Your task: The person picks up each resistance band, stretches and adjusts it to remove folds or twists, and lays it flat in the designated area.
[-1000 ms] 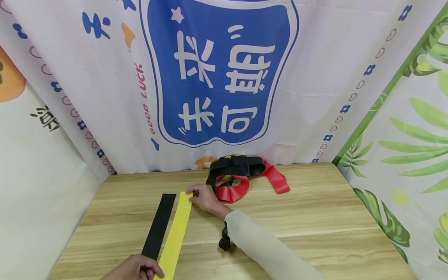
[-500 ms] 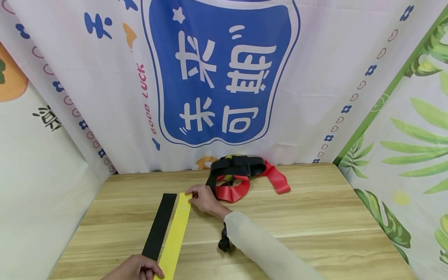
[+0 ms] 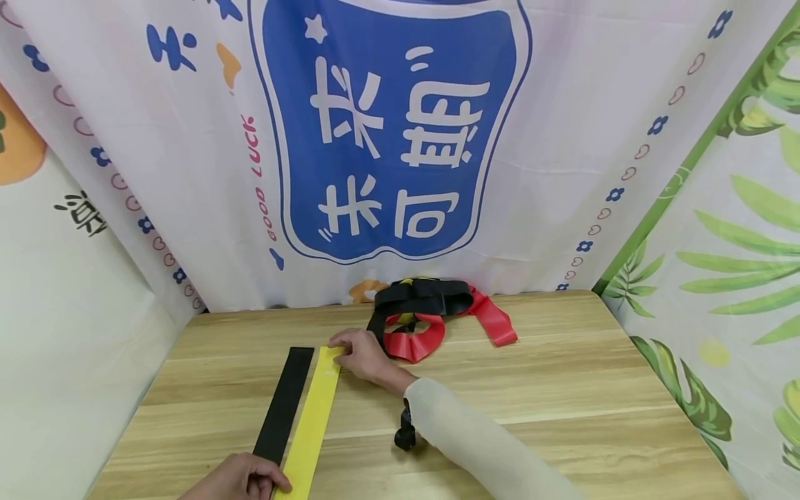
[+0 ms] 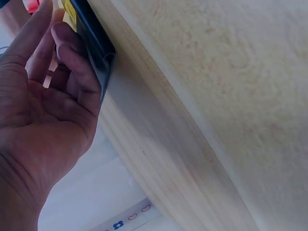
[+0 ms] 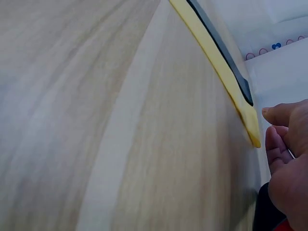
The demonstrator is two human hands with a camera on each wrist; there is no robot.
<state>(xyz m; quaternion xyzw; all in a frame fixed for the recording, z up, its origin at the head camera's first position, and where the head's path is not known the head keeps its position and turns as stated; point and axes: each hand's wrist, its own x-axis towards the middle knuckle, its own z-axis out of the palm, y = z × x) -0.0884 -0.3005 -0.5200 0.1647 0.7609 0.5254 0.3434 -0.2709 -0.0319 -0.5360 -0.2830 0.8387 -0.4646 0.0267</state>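
A flat yellow strip (image 3: 312, 423) lies lengthwise on the wooden table, beside a flat black strip (image 3: 284, 406) on its left. At the near end, my left hand (image 3: 240, 478) bends its fingers over the black strip, and its fingertips hold the yellow strip's edge. The left wrist view shows the black strip (image 4: 94, 29) against those curled fingers, with a little yellow at the tips. My right hand (image 3: 364, 355) is at the yellow strip's far end. In the right wrist view its loosely bent fingers (image 5: 275, 144) appear just off the strip's end.
Behind the right hand, a heap of coiled black straps (image 3: 425, 297) and red strips (image 3: 415, 340) sits at the table's back edge against a printed curtain (image 3: 550, 139). A small black object (image 3: 405, 432) hangs by the right wrist. The wooden table (image 3: 531, 389) extends to the right.
Both hands stay nearly in place. The yellow strip's far edge sits slightly nearer to me in the head view; the view itself shifts a little.
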